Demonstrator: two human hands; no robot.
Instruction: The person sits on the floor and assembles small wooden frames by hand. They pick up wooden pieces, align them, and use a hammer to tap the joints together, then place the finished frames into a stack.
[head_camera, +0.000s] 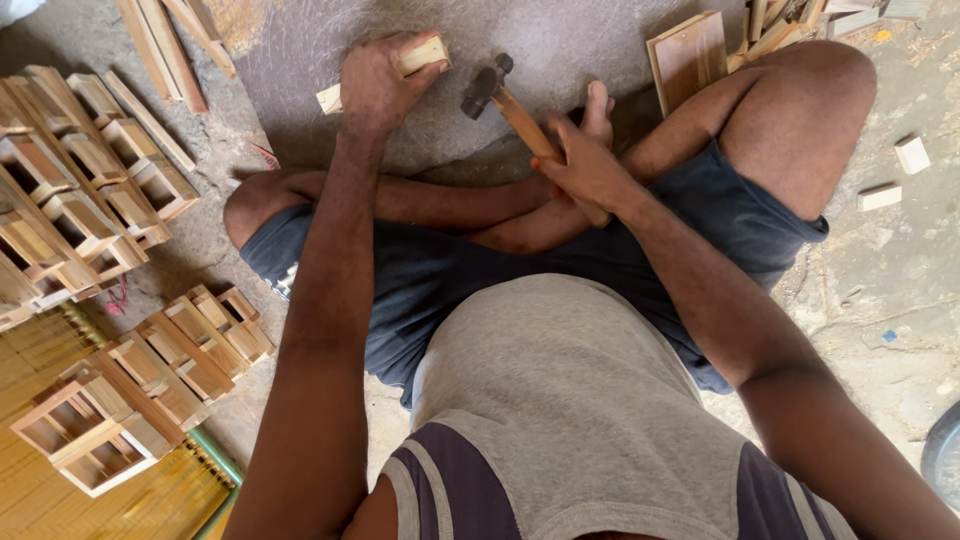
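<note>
Sitting cross-legged on the concrete floor, the person works over the patch of ground just past the crossed shins. Nearest of the two, the right hand is clenched round the wooden handle of a hammer, low on the shaft; the handle runs up and to the left from that grip, so the dark steel head sits beyond the hand and points toward the other one. A little farther out, the left hand is closed over a pale wood strip that lies on the floor, its long axis slanting from lower left to upper right (both ends show past the fingers). The hammer head hangs just right of that strip, near but apart. Finished slatted wooden frames lie stacked at the left, and loose offcuts lie farther off at the top right.
</note>
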